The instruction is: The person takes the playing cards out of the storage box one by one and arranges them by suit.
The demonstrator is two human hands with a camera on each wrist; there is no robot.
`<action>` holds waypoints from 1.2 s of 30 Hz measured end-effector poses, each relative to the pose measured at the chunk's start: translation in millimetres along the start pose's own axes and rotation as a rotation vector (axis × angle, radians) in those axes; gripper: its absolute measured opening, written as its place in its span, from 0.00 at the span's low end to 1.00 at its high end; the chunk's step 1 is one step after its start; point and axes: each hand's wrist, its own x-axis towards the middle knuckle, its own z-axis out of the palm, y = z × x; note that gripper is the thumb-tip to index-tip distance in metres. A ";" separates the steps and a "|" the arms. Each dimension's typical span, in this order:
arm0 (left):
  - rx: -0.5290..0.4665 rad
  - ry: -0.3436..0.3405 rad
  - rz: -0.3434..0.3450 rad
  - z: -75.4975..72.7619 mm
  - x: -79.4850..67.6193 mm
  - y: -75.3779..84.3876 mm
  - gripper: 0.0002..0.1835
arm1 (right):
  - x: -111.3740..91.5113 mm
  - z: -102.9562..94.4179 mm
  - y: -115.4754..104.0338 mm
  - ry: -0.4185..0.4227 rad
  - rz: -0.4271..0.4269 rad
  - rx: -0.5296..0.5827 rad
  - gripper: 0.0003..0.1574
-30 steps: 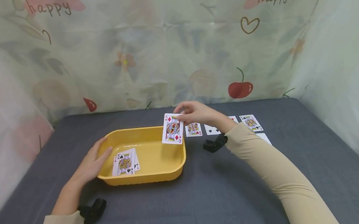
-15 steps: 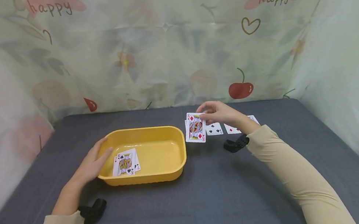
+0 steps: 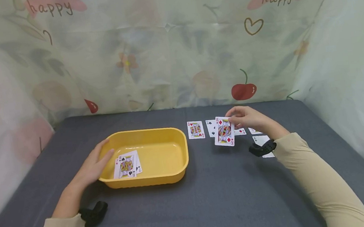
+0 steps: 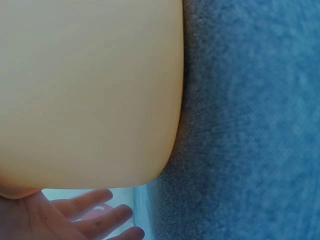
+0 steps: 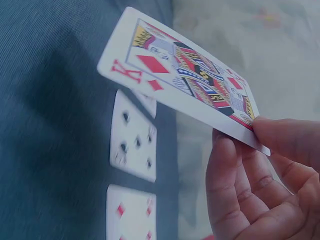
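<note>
My right hand (image 3: 250, 119) pinches a king of diamonds playing card (image 3: 223, 131) between thumb and fingers. The card hangs above the table, face toward the head camera; in the right wrist view the thumb (image 5: 292, 137) lies on its face and the fingertips sit behind it. At the near left end of a yellow plastic tray (image 3: 152, 180), my left hand (image 3: 88, 169) rests with its thumb over the rim. The left wrist view shows its fingers (image 4: 102, 222) straight and spread outside the tray wall. Inside the tray lie a king of spades (image 3: 126, 166) and cards overlapped by it.
Along the back lies a row of face-up cards: a red face card (image 3: 196, 130), a five of spades (image 5: 132, 142) and a diamonds card (image 5: 131, 212), partly covered in the head view. Another card (image 3: 260, 141) lies nearer, behind the black wrist camera (image 3: 261, 148).
My right hand has carried the king of diamonds rightward, from over the tray's right edge to in front of the card row. The left hand and tray have stayed put.
</note>
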 end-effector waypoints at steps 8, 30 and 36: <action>0.000 -0.006 -0.009 -0.2 0.5 0.0 0.40 | -11.6 -10.9 25.4 -0.010 0.075 -0.031 0.23; 0.007 0.007 -0.005 0.2 0.4 -0.3 0.40 | -15.2 -18.7 63.3 -0.074 0.130 -0.154 0.21; 0.004 0.003 -0.007 0.1 0.4 -0.7 0.40 | -16.2 -16.5 64.8 -0.055 0.103 -0.188 0.21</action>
